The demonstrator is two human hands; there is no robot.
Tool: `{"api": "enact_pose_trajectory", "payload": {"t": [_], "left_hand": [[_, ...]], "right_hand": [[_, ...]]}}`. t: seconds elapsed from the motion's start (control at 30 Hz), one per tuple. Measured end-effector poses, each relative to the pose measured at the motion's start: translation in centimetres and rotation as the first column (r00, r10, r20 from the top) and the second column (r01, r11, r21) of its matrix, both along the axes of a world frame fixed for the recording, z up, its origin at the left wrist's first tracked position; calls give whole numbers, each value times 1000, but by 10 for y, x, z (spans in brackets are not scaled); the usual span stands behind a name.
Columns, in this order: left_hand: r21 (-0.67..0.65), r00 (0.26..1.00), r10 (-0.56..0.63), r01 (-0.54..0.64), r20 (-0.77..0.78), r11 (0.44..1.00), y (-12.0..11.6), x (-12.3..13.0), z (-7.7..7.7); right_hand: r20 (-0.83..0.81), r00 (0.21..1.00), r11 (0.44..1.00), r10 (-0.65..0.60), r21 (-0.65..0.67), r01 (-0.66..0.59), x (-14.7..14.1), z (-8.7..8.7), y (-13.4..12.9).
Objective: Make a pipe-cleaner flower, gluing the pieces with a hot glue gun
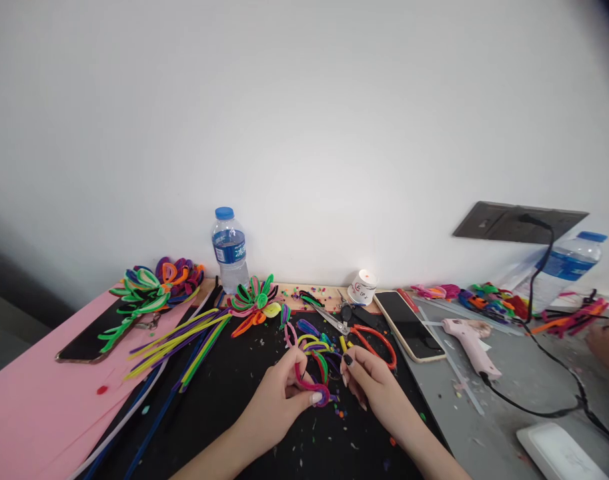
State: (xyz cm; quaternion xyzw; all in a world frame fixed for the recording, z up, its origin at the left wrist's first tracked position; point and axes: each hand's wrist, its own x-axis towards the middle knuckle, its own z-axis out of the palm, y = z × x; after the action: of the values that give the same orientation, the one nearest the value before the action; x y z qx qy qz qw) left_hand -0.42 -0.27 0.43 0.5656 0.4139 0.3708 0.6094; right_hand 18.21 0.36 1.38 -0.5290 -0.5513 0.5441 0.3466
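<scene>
My left hand [279, 393] is closed on a bent pink pipe cleaner [304, 381], which curls round purple at its lower end, by my thumb. Just to the right, my right hand [377, 387] has its fingers curled together in a pinch; whatever they hold is hidden. Short yellow pieces [345, 344] show just beyond its fingertips. Behind both hands lies a cluster of looped pipe cleaners [314, 345] in several colours. Orange-handled scissors [374, 343] rest open beyond my right hand. Small coloured bits [340, 413] are scattered over the black mat [264, 440].
Long pipe cleaners [184, 343], a pipe-cleaner flower [254, 297] and a water bottle [229, 250] are to the left. Rightward lie a phone [409, 325], a corded pink glue gun [471, 347] and a white box [559, 450]. Another person's hand [607, 343] is at far right.
</scene>
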Motion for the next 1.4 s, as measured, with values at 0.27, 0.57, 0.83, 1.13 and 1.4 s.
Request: {"api": "enact_pose_trajectory", "payload": {"t": [0.27, 0.57, 0.83, 1.13, 1.4], "left_hand": [[-2, 1000, -4, 4, -3, 1000, -1, 0, -2], [16, 1000, -6, 7, -17, 1000, -2, 1, -3], [10, 996, -74, 74, -42, 997, -4, 3, 5], [83, 979, -136, 150, -151, 985, -11, 5, 4], [61, 988, -94, 102, -121, 993, -6, 5, 0]], "right_hand": [[15, 1000, 1000, 5, 11, -5, 2, -4, -2], [3, 1000, 1000, 17, 18, -17, 1, -1, 0], [99, 990, 984, 103, 132, -116, -1, 3, -5], [188, 960, 971, 205, 85, -224, -11, 0, -11], [44, 989, 989, 141, 28, -143, -9, -1, -10]]}}
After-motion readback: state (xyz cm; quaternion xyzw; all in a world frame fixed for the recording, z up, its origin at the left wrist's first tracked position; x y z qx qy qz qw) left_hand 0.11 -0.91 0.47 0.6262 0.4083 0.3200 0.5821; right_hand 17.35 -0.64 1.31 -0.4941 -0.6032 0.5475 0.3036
